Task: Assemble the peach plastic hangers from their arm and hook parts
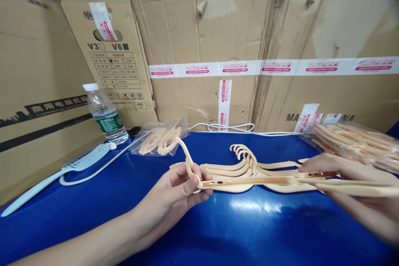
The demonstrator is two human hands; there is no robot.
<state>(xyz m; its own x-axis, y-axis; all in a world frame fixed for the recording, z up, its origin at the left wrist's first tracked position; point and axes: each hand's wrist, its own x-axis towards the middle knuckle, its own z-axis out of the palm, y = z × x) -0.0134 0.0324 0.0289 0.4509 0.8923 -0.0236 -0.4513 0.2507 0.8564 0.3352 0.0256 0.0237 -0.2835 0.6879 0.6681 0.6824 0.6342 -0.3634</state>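
Note:
In my left hand (183, 189), thumb and fingers pinch a beige plastic hanger near its hook (186, 153), which curves up and to the left. A long arm of this hanger (237, 181) runs almost level from there toward my right hand (358, 193). My right fingers close round the far part of the hanger, and another pale strip passes between thumb and fingers, slightly blurred. Behind the held piece, several assembled-looking beige hangers (229, 167) lie overlapped on the blue table (218, 232), their hooks side by side. Part of that stack is hidden by the held hanger and my hands.
A clear bag of beige hooks (158, 139) lies at the back left, a bag of beige hanger arms (358, 143) at the back right. A water bottle (107, 118), a light-blue hairbrush (65, 170) and a white cable (93, 182) are on the left. Cardboard boxes (199, 29) wall the back.

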